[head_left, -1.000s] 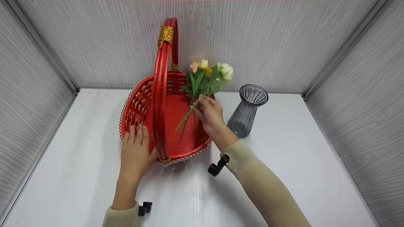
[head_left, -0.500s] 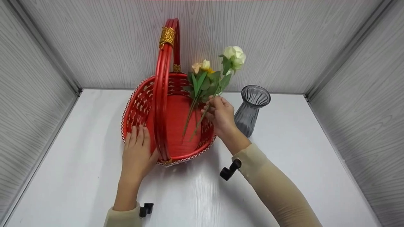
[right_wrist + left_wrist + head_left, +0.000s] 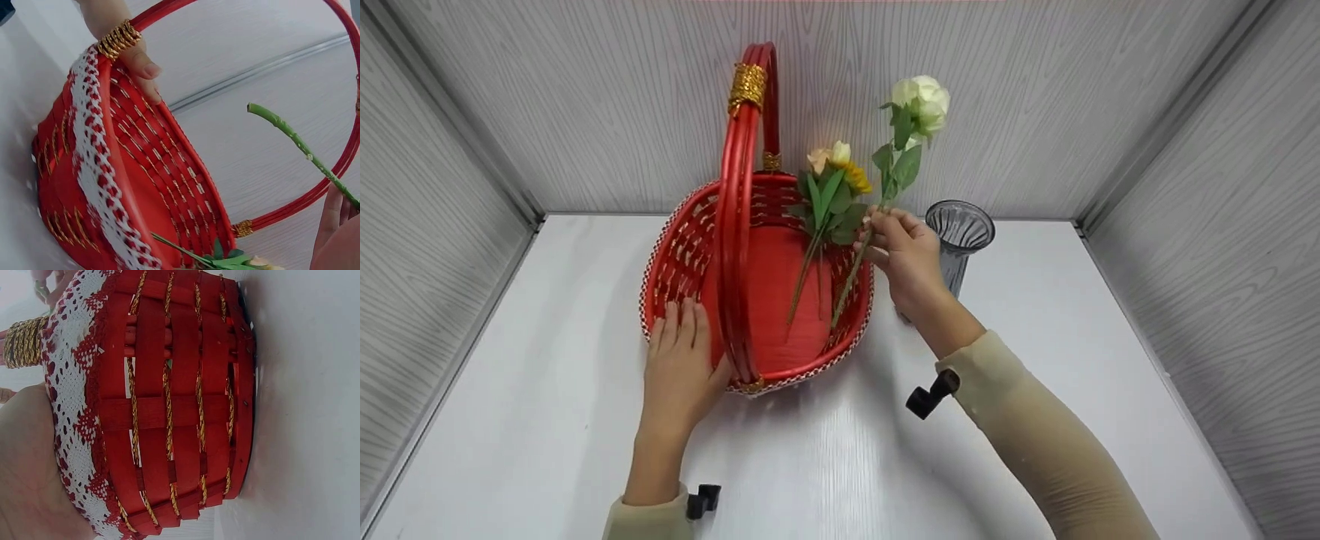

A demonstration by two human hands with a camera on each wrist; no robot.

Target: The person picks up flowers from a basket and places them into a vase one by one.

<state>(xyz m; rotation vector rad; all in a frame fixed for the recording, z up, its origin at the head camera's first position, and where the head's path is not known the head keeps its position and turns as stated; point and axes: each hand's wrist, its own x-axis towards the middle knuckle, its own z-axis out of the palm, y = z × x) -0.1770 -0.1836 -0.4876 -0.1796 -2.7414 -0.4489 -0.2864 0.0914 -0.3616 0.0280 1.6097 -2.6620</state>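
A red woven basket with a tall arched handle stands left of centre. My left hand holds its near-left rim, fingers over the edge; the palm is against the lace trim in the left wrist view. My right hand pinches the stem of a white artificial rose over the basket's right edge. The bare stem end points away from the hand in the right wrist view. Other artificial flowers, peach, cream and yellow, lean on the basket's back-right rim with their stems inside.
A grey ribbed glass vase stands right of the basket, partly hidden behind my right hand and wrist. White table surrounds both. Grey wood-grain panels enclose the back and sides.
My right hand has drawn the white rose away from the other flowers, up and to the right. Those flowers stay in the basket. The left hand keeps its place on the rim.
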